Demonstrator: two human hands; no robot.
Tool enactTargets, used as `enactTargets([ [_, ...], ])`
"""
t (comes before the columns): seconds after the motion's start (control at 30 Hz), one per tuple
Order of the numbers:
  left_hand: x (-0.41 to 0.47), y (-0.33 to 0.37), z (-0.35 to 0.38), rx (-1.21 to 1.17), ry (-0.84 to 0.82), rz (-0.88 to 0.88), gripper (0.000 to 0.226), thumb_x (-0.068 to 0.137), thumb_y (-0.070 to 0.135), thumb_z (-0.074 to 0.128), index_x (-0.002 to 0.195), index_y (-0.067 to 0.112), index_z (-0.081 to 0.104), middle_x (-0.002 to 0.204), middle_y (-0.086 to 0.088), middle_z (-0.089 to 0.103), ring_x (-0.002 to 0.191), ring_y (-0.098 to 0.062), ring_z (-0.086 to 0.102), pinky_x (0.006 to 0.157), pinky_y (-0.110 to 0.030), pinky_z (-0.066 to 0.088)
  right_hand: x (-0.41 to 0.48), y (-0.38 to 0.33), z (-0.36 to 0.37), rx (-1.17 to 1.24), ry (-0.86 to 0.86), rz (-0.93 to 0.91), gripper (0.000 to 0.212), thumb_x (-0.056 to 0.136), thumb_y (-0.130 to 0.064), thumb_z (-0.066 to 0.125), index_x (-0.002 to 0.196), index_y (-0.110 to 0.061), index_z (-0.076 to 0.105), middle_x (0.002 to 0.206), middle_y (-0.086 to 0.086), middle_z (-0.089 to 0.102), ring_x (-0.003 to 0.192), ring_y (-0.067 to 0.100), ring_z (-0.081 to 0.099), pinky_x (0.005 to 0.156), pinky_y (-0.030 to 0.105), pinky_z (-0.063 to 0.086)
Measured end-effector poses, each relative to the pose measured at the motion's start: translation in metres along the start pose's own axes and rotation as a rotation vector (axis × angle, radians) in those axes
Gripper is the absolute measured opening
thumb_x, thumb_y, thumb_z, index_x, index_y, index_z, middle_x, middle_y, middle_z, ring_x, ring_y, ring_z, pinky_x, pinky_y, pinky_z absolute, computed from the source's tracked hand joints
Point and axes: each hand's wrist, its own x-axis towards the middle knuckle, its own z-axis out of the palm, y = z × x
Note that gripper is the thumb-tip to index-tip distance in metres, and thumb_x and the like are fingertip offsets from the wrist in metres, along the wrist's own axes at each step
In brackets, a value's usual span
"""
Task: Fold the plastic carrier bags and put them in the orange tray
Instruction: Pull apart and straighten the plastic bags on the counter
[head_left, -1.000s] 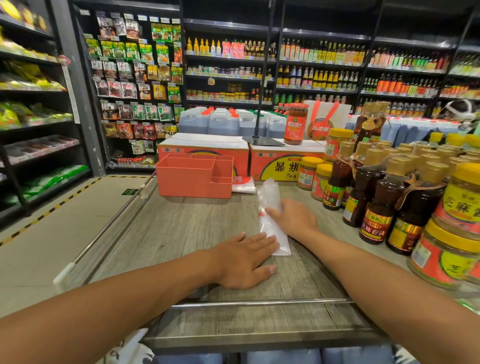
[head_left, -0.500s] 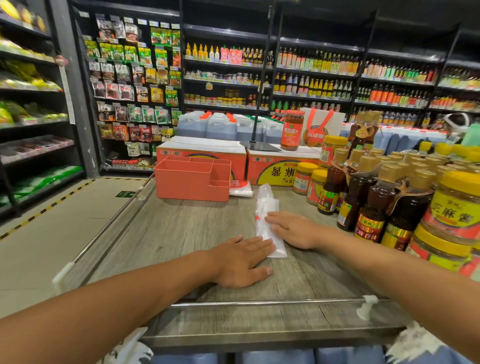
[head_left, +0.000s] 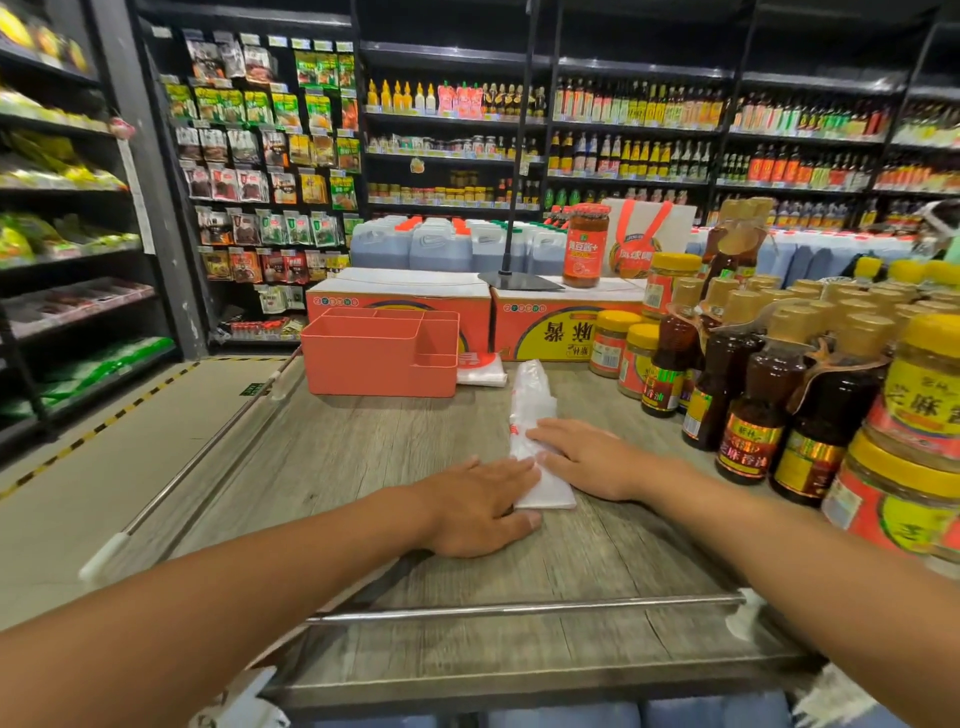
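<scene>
A white plastic carrier bag (head_left: 531, 405), folded into a long narrow strip, lies on the grey wooden tabletop (head_left: 363, 467), pointing away from me. My left hand (head_left: 478, 506) lies flat with straight fingers on the strip's near left corner. My right hand (head_left: 582, 457) presses flat across the strip's middle from the right. The orange tray (head_left: 379, 358) with several compartments stands at the table's far left. More folded white bags (head_left: 480, 371) lie just to the right of the tray.
Rows of dark sauce bottles (head_left: 753, 405) and yellow-lidded jars (head_left: 919, 389) crowd the table's right side. Orange cartons (head_left: 545, 322) stand behind the tray. A metal rail (head_left: 519, 608) runs along the near edge. Stocked shelves line the aisle beyond.
My right hand has slid along the strip towards me, flattening it. My left hand has stayed on the near corner.
</scene>
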Motion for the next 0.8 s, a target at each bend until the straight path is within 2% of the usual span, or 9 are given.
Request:
enactTargets([
  [0.07,0.001,0.000,-0.006,0.012,-0.015,0.003,0.072,0.106,0.060,0.024,0.165,0.025,0.003,0.172,0.008,-0.003,0.157,-0.007,-0.004,0.128,-0.033,-0.002,-0.003,-0.001,-0.004,0.061,0.091,0.009,0.049,0.102,-0.045,0.053,0.148,-0.028,0.049,0.155,0.000,0.041,0.143,0.021,0.035,0.117,0.043,0.032],
  [0.13,0.007,-0.002,-0.016,0.001,-0.019,-0.001,0.071,0.105,0.060,0.032,0.165,0.025,0.013,0.172,0.006,0.008,0.157,-0.012,0.007,0.127,-0.032,0.007,-0.005,-0.003,-0.008,0.066,0.194,-0.015,0.036,0.095,-0.045,0.064,0.129,-0.033,0.063,0.134,-0.003,0.054,0.128,0.019,0.045,0.106,0.045,0.040],
  [0.23,0.016,-0.007,-0.030,-0.038,0.020,0.001,0.067,0.102,0.058,0.047,0.158,0.025,0.033,0.164,0.004,0.033,0.149,-0.017,0.031,0.121,-0.034,0.025,-0.008,-0.005,-0.014,0.041,0.175,-0.016,0.024,0.094,-0.042,0.064,0.117,-0.036,0.071,0.120,-0.005,0.060,0.115,0.016,0.050,0.100,0.044,0.044],
  [0.37,0.022,-0.022,-0.021,-0.073,0.161,0.053,0.064,0.089,0.064,0.059,0.143,0.030,0.051,0.147,0.007,0.049,0.134,-0.015,0.044,0.113,-0.035,0.036,-0.007,-0.004,-0.015,0.145,0.100,-0.020,0.024,0.095,-0.035,0.067,0.117,-0.031,0.072,0.117,-0.005,0.064,0.105,0.013,0.058,0.096,0.037,0.049],
  [0.5,0.025,-0.029,-0.016,-0.088,0.237,0.086,0.064,0.086,0.070,0.063,0.139,0.036,0.054,0.142,0.011,0.053,0.133,-0.010,0.045,0.112,-0.032,0.038,-0.005,-0.003,-0.017,0.170,0.107,-0.002,0.019,0.090,-0.036,0.073,0.109,-0.030,0.073,0.110,-0.008,0.066,0.097,0.010,0.060,0.090,0.035,0.051],
  [0.6,0.027,-0.028,-0.016,-0.060,0.278,0.067,0.066,0.087,0.070,0.062,0.141,0.032,0.054,0.140,0.009,0.058,0.127,-0.012,0.051,0.108,-0.033,0.042,-0.007,-0.006,-0.020,0.147,0.125,-0.022,0.021,0.091,-0.035,0.074,0.110,-0.027,0.076,0.100,-0.015,0.058,0.090,-0.002,0.051,0.081,0.016,0.042],
  [0.63,0.027,-0.028,-0.016,-0.061,0.284,0.058,0.066,0.087,0.071,0.060,0.140,0.031,0.054,0.139,0.009,0.059,0.125,-0.012,0.053,0.107,-0.034,0.044,-0.007,-0.007,-0.021,0.132,0.121,-0.027,0.022,0.092,-0.035,0.072,0.111,-0.026,0.076,0.099,-0.016,0.055,0.088,-0.004,0.049,0.078,0.014,0.038],
  [0.7,0.027,-0.027,-0.017,-0.077,0.289,0.037,0.065,0.087,0.073,0.052,0.136,0.031,0.056,0.134,0.008,0.062,0.119,-0.014,0.056,0.104,-0.037,0.046,-0.007,-0.009,-0.023,0.121,0.078,-0.024,0.023,0.096,-0.029,0.067,0.117,-0.024,0.075,0.104,-0.013,0.059,0.087,-0.001,0.051,0.077,0.019,0.038],
  [0.8,0.027,-0.027,-0.018,-0.185,0.294,0.000,0.053,0.093,0.071,0.041,0.127,0.034,0.058,0.119,0.007,0.067,0.107,-0.014,0.059,0.097,-0.039,0.048,-0.010,-0.008,-0.031,0.145,-0.018,0.020,0.037,0.096,-0.011,0.056,0.126,-0.026,0.071,0.124,-0.011,0.064,0.106,0.004,0.054,0.093,0.022,0.041],
])
